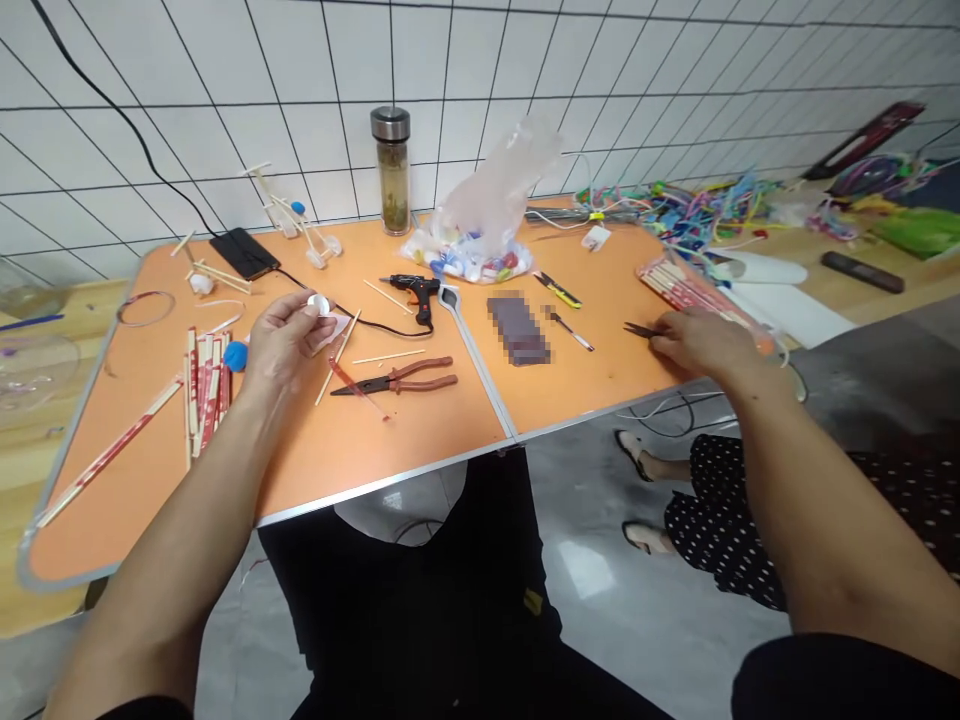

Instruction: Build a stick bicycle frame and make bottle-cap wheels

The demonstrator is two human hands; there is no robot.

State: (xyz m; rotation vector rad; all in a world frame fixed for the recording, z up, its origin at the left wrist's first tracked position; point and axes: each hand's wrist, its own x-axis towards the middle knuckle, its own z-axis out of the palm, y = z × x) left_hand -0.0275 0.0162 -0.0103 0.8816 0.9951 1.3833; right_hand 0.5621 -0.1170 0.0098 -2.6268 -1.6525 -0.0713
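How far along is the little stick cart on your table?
Done: a wheeled stick model stands built at the back. In hand: the left hand pinches a small white piece, the right hand is at a small black tool. Left: paper-wrapped chopsticks lie unopened.

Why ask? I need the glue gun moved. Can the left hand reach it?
Probably yes: the left hand pinches a small white piece, but the glue gun lies close by on the table, with only a thin stick and a black cord between.
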